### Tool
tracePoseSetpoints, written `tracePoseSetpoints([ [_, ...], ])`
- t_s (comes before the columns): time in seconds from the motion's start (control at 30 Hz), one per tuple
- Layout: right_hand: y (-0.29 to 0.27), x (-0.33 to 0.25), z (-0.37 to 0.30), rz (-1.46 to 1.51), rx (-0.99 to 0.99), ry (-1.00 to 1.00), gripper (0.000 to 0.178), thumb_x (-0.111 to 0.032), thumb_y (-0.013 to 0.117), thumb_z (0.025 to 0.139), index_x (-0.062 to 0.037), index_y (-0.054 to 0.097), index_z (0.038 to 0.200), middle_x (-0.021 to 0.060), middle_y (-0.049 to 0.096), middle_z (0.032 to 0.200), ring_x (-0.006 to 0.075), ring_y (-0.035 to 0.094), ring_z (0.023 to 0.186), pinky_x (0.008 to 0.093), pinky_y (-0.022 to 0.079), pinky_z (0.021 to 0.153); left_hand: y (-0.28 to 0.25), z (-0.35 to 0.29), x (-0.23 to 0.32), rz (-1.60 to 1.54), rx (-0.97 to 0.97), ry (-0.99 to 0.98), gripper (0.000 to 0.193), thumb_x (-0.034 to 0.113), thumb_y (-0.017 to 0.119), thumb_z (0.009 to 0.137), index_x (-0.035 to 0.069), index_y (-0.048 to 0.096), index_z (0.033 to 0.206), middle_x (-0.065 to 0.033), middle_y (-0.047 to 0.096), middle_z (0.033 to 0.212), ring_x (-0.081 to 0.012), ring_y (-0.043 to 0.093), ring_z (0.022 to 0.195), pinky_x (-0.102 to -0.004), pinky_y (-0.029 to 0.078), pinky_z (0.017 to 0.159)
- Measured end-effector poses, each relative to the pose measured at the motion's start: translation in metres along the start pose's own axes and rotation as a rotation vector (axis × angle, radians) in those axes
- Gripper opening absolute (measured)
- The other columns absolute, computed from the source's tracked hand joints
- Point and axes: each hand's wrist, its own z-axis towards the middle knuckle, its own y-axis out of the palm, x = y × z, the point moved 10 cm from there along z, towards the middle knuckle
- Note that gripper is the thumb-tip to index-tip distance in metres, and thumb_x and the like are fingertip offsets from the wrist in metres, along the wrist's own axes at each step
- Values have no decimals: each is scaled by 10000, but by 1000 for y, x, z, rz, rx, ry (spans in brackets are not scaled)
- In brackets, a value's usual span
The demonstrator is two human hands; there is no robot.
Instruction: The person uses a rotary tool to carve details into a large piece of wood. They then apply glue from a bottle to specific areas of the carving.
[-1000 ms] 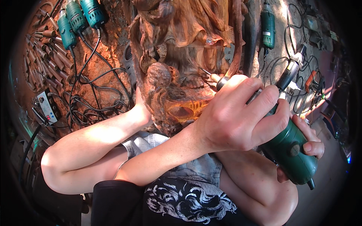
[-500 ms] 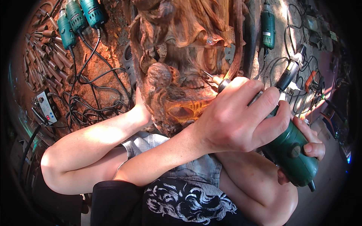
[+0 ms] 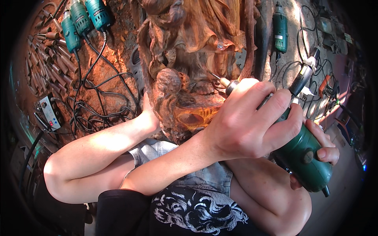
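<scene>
A green rotary die grinder (image 3: 300,159) slants across the view at right, its nose and thin metal bit (image 3: 215,76) pointing up and left at a brown wood carving (image 3: 189,74). My left hand (image 3: 252,122) is closed round the front of the grinder, with its forearm crossing from the lower left. My right hand (image 3: 325,146) is wrapped round the rear of the green body; only some of its fingers show. The bit lies over the carving's folds, and I cannot tell whether its tip touches. Close below it is an orange-yellow, freshly exposed hollow (image 3: 193,118).
Three teal rotary tools (image 3: 83,21) lie at upper left among tangled black cords (image 3: 98,114). Beside them are many carving chisels (image 3: 53,59) and a control box (image 3: 49,113). Another green tool (image 3: 280,33) and a black handpiece (image 3: 302,76) lie at right. My bare legs flank the carving.
The carving and ground sit slightly lower in view. The bit has shifted a little up and left relative to the carving. Both hands keep the same hold.
</scene>
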Motion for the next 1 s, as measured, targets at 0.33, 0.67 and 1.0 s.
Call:
tracePoseSetpoints([
  [0.33, 9, -3, 1, -43, 146, -3, 666, -520, 870, 863, -195, 403, 1209, 272, 661, 1308, 392, 756, 1102, 394, 644, 955, -3, 3, -2, 25, 23, -1, 226, 129, 741, 739, 87, 693, 956, -74, 637, 962, -228, 637, 803, -328, 520, 625],
  [0.67, 6, 2, -4, -65, 107, -3, 635, -508, 849, 893, -205, 394, 1216, 206, 656, 1280, 379, 740, 1125, 398, 633, 977, -4, 3, -3, 14, 29, -9, 223, 129, 749, 734, 90, 704, 949, -76, 647, 979, -238, 635, 820, -343, 531, 651],
  [1.0, -10, 17, -23, 74, -104, 17, 1059, -392, 1022, 687, -207, 312, 1451, 456, 462, 1438, 477, 704, 1148, 493, 622, 1007, -5, 3, -5, 34, 49, -21, 227, 126, 751, 731, 88, 711, 951, -75, 647, 965, -253, 644, 850, -378, 534, 670],
])
